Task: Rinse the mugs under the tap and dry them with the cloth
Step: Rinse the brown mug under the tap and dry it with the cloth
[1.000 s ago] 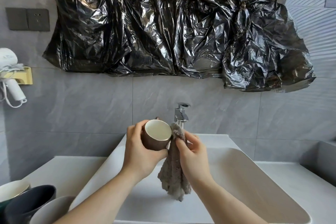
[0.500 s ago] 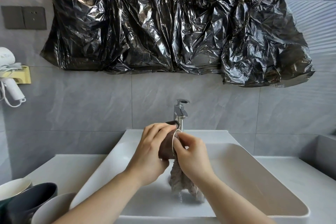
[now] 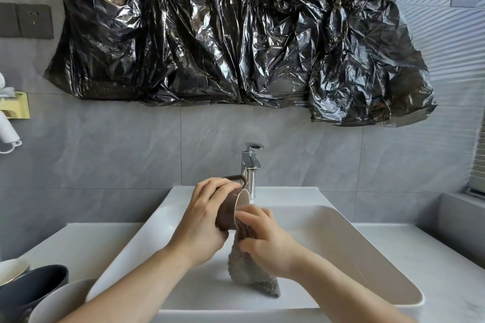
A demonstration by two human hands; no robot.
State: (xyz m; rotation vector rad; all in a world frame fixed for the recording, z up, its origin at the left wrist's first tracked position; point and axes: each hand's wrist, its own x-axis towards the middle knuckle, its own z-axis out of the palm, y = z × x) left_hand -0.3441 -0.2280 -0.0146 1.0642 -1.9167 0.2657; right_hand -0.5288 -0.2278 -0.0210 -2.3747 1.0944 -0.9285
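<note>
White basin (image 3: 341,238) under grey tiles: brown mug (image 3: 231,211) on its side over it, mouth turned right, below the tap (image 3: 250,165). Left hand (image 3: 204,220) fingers curl over mug's body. Right hand (image 3: 265,238) pinches grey cloth (image 3: 249,270) at the rim; cloth hangs down.

This is a home bathroom, shown by the white countertop basin (image 3: 341,238) below the gripped brown mug (image 3: 228,214) and the chrome tap (image 3: 250,165) rising just behind it against grey wall tiles (image 3: 118,155). Far to the left of the grip a white hair dryer (image 3: 8,128) hangs in a yellow wall holder (image 3: 18,106) under dark sockets (image 3: 26,21). High above, crinkled black plastic sheeting (image 3: 236,34) covers the wall.
</note>
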